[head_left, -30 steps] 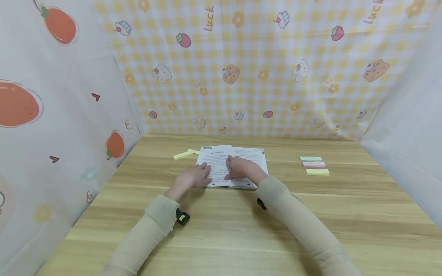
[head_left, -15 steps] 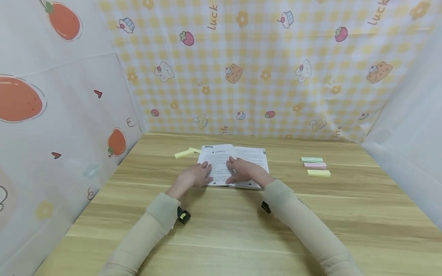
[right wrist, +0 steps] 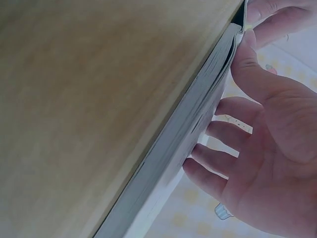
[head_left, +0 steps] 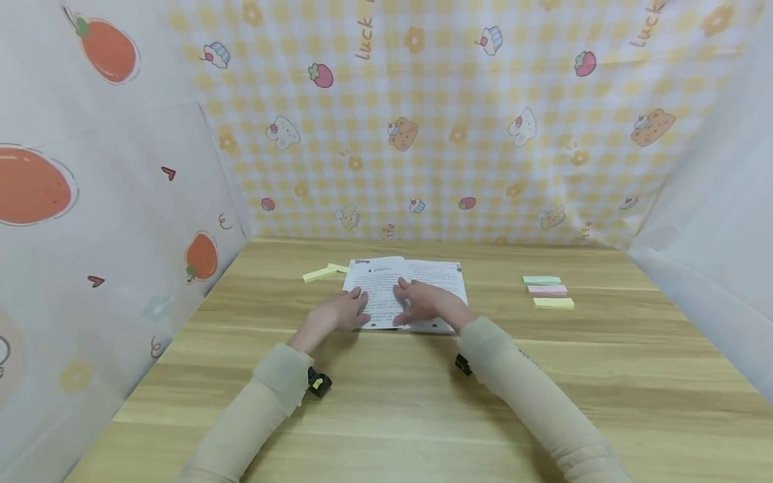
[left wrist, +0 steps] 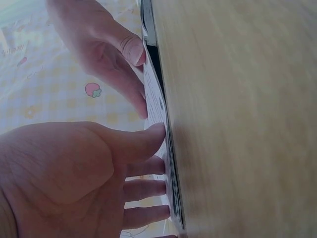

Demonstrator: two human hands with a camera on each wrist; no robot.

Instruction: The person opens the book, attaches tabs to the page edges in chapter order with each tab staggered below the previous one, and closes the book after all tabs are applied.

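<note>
Our left hand and right hand touch the spread book, gripping nothing; its middle isn't flat yet.

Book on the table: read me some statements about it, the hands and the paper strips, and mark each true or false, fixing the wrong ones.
1. The left hand and right hand both touch the book. True.
2. The book is closed. False: it lies open on the table.
3. The pink strips lie between the green strips and the yellow strips. True.
4. Strips lie only to the right of the book. False: more yellow strips lie to its left.
5. The right hand is at the book's outer right edge. False: its fingertips are near the fold.
</note>
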